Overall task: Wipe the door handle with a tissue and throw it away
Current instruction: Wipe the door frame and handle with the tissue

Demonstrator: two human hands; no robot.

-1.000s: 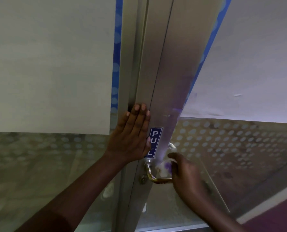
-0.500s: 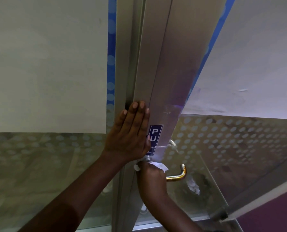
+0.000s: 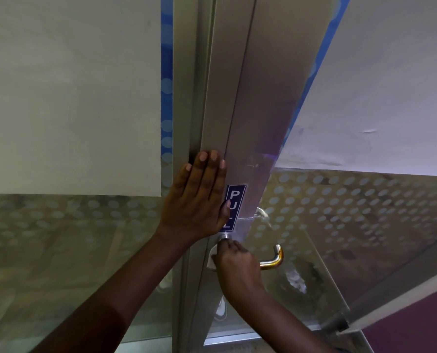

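Note:
A curved metal door handle point(image 3: 273, 259) juts out from the aluminium door frame point(image 3: 245, 103), its free end bare and shining gold. My right hand point(image 3: 235, 263) grips a white tissue point(image 3: 211, 258) against the handle's base by the round rosette point(image 3: 224, 236); only a corner of the tissue shows at the left of my fingers. My left hand point(image 3: 199, 200) lies flat, fingers together, on the frame just above, partly covering a blue PULL sticker point(image 3: 234, 206).
The glass door point(image 3: 352, 225) with dotted frosting swings open to the right. A fixed glass panel point(image 3: 67, 238) with a pale sheet fills the left. A second handle point(image 3: 262, 212) shows through the glass. Purple floor point(image 3: 416, 324) lies at the lower right.
My right hand with the tissue slid from the handle's free end to its base by the frame, leaving the end bare. My left hand stayed flat on the frame.

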